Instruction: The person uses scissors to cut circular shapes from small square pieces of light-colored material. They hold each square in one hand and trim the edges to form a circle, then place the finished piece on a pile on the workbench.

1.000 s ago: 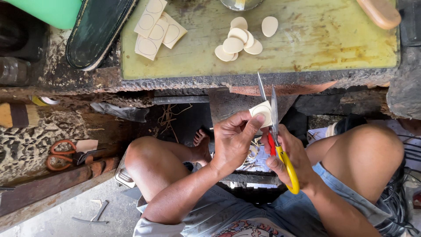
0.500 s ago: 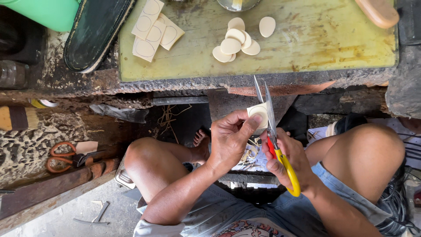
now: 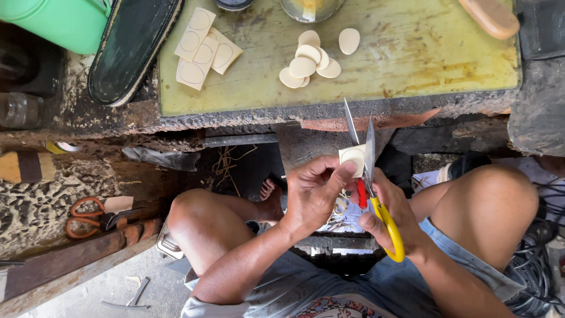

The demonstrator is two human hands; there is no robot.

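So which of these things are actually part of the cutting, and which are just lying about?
In use: left hand holding the cream piece; right hand working yellow-handled scissors; cut ovals; marked strips.

Lying about: orange scissors; black sole; green container.

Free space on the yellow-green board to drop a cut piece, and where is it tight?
Open: the board's right half, between the pile of oval cutouts and the tan handle, down to the front edge. Also a strip between the marked strips and the ovals. Crowded: the left edge, by the black sole.
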